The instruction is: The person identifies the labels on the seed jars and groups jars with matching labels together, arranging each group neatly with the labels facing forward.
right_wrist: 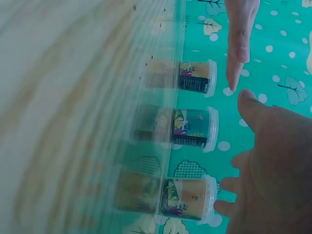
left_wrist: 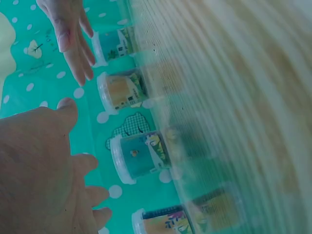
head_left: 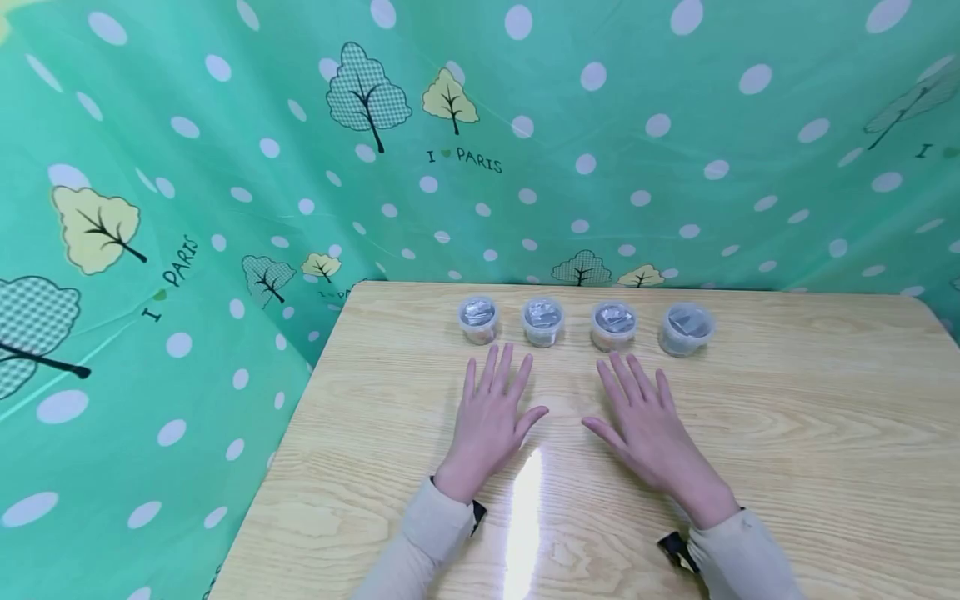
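Several small lidded plastic tubs stand in a row along the back of the wooden table. From the left in the head view they are an orange tub (head_left: 478,321), a teal tub (head_left: 542,323), another orange tub (head_left: 613,326) and another teal tub (head_left: 686,330). My left hand (head_left: 489,421) is held palm down in front of the left pair, fingers straight and spread. My right hand (head_left: 651,433) mirrors it before the right pair. Neither hand holds anything. Printed labels show on the tubs' sides, as on the teal tub (left_wrist: 141,155) in the left wrist view.
Behind and left of the table hangs a green polka-dot cloth (head_left: 585,125) with printed trees. The light wood tabletop (head_left: 810,450) reaches far to the right, and a bright reflection lies between the forearms. Dark straps show at both cuffs.
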### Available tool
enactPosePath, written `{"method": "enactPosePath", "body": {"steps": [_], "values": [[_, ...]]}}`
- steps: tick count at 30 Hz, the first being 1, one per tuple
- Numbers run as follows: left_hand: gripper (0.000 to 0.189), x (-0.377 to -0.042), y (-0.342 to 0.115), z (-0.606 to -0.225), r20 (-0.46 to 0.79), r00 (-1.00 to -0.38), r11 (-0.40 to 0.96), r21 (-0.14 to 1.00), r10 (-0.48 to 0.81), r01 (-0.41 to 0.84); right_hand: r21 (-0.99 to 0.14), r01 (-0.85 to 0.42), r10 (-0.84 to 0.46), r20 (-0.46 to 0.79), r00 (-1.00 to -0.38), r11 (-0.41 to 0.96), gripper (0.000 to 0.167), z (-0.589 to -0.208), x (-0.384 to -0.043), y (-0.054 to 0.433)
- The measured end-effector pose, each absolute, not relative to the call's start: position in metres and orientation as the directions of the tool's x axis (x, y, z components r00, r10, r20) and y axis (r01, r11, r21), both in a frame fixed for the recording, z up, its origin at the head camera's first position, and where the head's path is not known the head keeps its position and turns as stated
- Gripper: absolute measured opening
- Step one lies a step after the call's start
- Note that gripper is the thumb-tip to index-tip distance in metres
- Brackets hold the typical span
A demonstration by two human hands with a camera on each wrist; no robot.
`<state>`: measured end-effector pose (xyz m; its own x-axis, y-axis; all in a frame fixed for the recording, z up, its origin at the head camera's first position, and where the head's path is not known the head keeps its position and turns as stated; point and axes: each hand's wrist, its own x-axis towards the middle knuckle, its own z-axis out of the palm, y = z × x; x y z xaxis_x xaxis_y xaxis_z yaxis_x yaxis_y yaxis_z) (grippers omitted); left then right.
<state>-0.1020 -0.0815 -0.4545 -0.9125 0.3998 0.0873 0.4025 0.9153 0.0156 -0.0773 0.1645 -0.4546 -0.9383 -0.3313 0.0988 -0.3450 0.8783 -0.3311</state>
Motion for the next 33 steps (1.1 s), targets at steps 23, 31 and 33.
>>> {"method": "enactPosePath", "body": {"steps": [23, 31, 33], "values": [[0.072, -0.115, -0.111, -0.460, 0.180, -0.912, 0.924, 0.043, 0.368, 0.381, -0.336, -0.386, -0.367, 0.122, -0.922, 0.859, 0.078, -0.458, -0.093, 0.136], [0.072, -0.118, -0.122, -0.460, 0.206, -0.917, 0.929, 0.076, 0.342, 0.363, -0.359, -0.407, -0.387, 0.130, -0.913, 0.840, 0.079, -0.459, -0.099, 0.120], [0.073, -0.119, -0.124, -0.460, 0.220, -0.916, 0.927, 0.093, 0.336, 0.362, -0.363, -0.416, -0.392, 0.142, -0.909, 0.834, 0.080, -0.458, -0.100, 0.115]]}}
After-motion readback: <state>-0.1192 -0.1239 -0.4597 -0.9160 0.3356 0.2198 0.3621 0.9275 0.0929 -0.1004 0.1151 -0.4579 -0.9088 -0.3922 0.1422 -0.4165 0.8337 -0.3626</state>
